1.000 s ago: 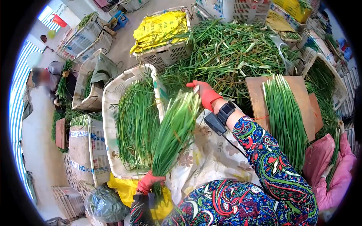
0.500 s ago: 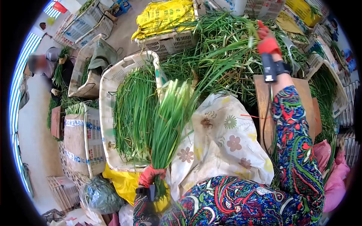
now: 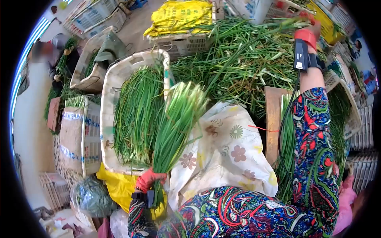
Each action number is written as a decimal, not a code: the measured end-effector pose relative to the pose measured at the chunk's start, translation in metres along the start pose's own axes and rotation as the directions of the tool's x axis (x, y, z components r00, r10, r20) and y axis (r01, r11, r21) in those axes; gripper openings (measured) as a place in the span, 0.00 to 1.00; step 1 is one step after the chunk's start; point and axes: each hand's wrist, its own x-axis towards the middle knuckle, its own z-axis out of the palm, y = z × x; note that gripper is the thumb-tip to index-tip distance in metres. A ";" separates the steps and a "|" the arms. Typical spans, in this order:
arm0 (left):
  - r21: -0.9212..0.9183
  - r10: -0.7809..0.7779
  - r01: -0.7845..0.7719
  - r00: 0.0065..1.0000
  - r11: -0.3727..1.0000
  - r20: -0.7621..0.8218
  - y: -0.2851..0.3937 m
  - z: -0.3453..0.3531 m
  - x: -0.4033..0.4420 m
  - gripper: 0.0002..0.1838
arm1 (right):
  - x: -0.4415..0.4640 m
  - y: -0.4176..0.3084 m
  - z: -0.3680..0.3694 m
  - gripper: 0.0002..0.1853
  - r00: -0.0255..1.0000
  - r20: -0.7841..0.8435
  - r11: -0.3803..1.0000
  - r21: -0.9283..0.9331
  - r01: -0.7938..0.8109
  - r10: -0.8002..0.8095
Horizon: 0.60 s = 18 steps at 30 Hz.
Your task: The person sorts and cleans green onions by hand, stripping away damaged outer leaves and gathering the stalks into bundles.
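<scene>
My left hand (image 3: 150, 179), in a red glove, is closed round the lower end of a bunch of green stalks (image 3: 172, 127); their pale ends fan out up and to the right over the flowered cloth (image 3: 234, 158). Stretched far out at the upper right, my right hand (image 3: 308, 28), also gloved in red, is closed on a few long stalks (image 3: 278, 24) above the big heap of loose greens (image 3: 246, 59). Beside the held bunch, a white crate (image 3: 107, 119) contains more greens (image 3: 139, 115).
A brown board (image 3: 273, 119) with a laid bunch stands right of the cloth. Behind are a crate topped with yellow sacks (image 3: 180, 18) and a yellow crate (image 3: 323, 23). A person (image 3: 59, 51) holds greens at the left. Pink fabric (image 3: 344, 206) shows at the lower right.
My right hand has moved from the held bunch up and right across the heap and now has stalks in it. My left hand keeps its bunch. The view has shifted slightly.
</scene>
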 end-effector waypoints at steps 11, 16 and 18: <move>-0.038 -0.006 0.003 0.995 0.999 -0.100 0.008 0.020 -0.008 0.14 | -0.368 0.085 0.005 0.35 0.001 0.233 0.169 -0.701 -0.693 0.973; -0.075 -0.051 0.046 0.997 0.996 -0.065 0.015 0.017 -0.012 0.12 | -0.379 0.113 -0.014 0.20 0.087 0.371 0.376 -0.851 -0.366 0.924; -0.090 -0.050 0.049 0.999 0.995 -0.014 0.010 0.008 -0.011 0.10 | -0.367 0.113 -0.031 0.16 0.199 0.568 0.586 -0.809 -0.041 0.799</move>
